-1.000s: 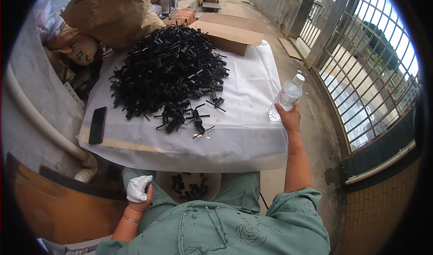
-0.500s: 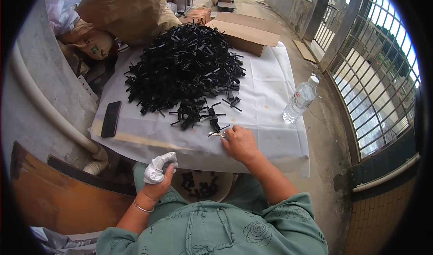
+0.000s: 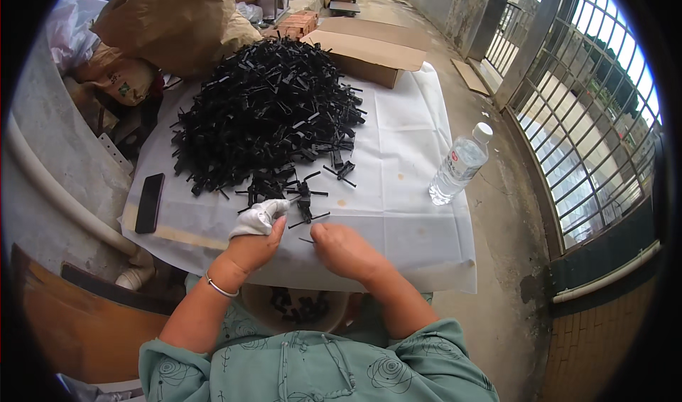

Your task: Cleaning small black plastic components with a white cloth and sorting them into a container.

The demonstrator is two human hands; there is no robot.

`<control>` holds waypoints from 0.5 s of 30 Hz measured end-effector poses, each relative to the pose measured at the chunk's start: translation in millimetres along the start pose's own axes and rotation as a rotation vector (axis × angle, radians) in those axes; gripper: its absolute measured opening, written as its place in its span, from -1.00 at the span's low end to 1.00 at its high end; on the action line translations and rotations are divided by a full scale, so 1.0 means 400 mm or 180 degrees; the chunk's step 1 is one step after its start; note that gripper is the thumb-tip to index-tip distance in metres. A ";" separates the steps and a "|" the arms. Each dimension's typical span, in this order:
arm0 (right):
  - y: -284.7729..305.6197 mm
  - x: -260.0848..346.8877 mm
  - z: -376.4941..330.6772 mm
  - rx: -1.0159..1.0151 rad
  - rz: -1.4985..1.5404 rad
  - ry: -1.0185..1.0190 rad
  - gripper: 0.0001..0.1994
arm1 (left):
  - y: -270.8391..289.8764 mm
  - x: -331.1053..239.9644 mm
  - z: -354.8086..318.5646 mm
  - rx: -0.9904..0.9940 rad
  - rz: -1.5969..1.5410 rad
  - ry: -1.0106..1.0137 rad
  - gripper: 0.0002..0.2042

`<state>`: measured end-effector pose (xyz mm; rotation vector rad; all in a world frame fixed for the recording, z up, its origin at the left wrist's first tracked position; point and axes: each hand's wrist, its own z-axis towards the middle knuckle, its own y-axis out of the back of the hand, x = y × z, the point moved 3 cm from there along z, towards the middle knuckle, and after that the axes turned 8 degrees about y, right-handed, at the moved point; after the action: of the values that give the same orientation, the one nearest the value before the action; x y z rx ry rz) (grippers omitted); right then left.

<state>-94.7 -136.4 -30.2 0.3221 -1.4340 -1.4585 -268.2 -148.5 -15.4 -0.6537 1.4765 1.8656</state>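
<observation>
A big heap of black plastic parts (image 3: 266, 111) lies on a table covered by a white cloth (image 3: 398, 160). My left hand (image 3: 256, 238), fingers wrapped in white cloth, rests at the table's near edge beside a few loose black pieces (image 3: 305, 203). My right hand (image 3: 341, 249) is next to it, fingers curled down over a thin black piece (image 3: 307, 241) at the edge. In my lap a round bowl (image 3: 298, 310) holds several black parts.
A clear water bottle (image 3: 458, 164) stands at the table's right edge. A black phone (image 3: 149, 203) lies at the left edge. Cardboard boxes (image 3: 369, 54) and brown sacks (image 3: 170, 22) sit behind the table. A metal grille (image 3: 590, 118) lines the right side.
My right hand set the water bottle down at the table's right edge and came back to the near edge. My left hand rose from my lap onto the table.
</observation>
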 end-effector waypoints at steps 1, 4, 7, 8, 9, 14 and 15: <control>0.039 -0.012 -0.010 -0.0413 0.0525 -0.0056 -0.91 | 0.007 -0.015 0.007 -0.0004 0.0102 0.0077 -0.82; 0.098 -0.116 -0.051 -0.1121 0.1466 -0.0650 -0.90 | -0.018 -0.031 0.018 -0.0707 0.0381 -0.0708 -0.84; 0.099 -0.144 -0.047 -0.1339 0.0868 -0.0750 -0.85 | -0.018 -0.114 -0.042 0.0418 0.0248 -0.0557 -0.86; 0.091 -0.131 -0.049 -0.1247 0.0449 -0.0722 -0.81 | -0.043 -0.126 -0.069 0.1595 0.0226 -0.0224 -0.85; 0.086 -0.111 -0.046 -0.1160 0.0026 -0.0677 -0.77 | -0.064 -0.134 -0.114 0.2754 0.0217 0.0113 -0.84; 0.019 -0.115 -0.016 -0.0939 -0.0483 -0.0469 -0.74 | -0.304 0.187 -0.382 0.4440 0.1677 0.1141 -0.42; 0.009 -0.118 -0.012 -0.0933 -0.0505 -0.0513 -0.79 | -0.341 0.243 -0.438 0.4468 0.1754 0.1422 -0.41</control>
<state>-68.4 -101.6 -49.3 0.1388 -1.3186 -1.8331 -232.2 -280.5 -215.3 0.0854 2.8896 0.5291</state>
